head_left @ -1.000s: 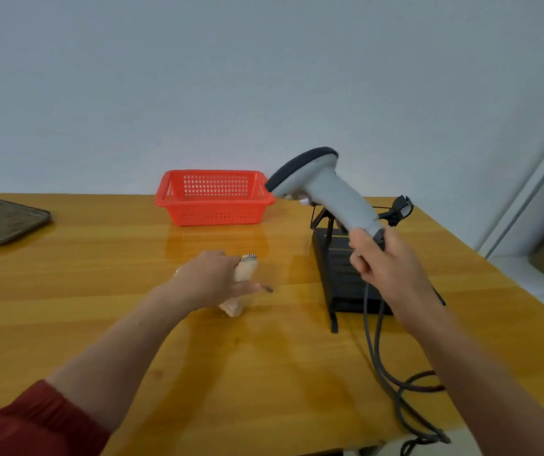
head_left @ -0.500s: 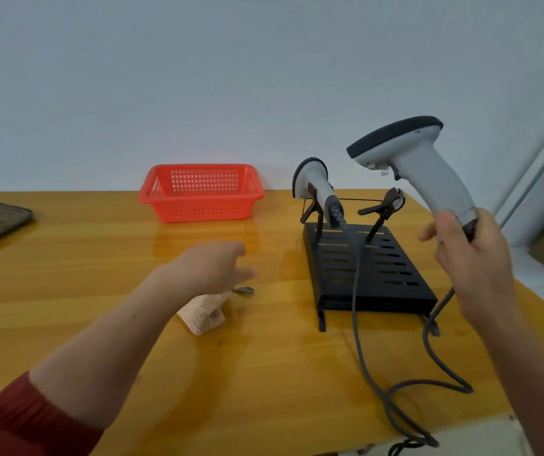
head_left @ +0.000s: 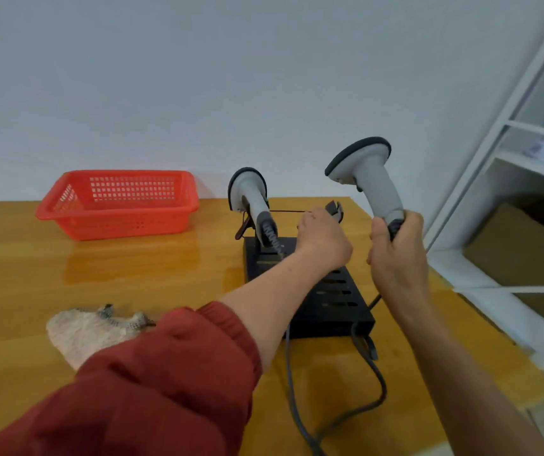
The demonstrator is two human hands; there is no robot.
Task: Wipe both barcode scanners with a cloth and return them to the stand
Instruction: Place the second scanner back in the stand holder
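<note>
**One scanner docked, one held, cloth lying on the table**

The docked scanner [head_left: 250, 195] is grey-white with a dark rim round its head. It stands head-up in the left clip of the stand [head_left: 333, 301], and its dark cable runs down over the base. The second scanner [head_left: 367, 179] looks the same and is upright in the air just right of the stand. The right hand [head_left: 395, 255] grips the foot of its handle, and its cable hangs down and loops on the table [head_left: 165, 274]. The stand is a black slotted base with two clips at its far end. Its right clip [head_left: 334, 209] holds no scanner and is partly hidden by the left hand [head_left: 325, 240]. The cloth [head_left: 83, 334], pale beige with a dark-flecked edge, lies crumpled well left of the stand.
</note>
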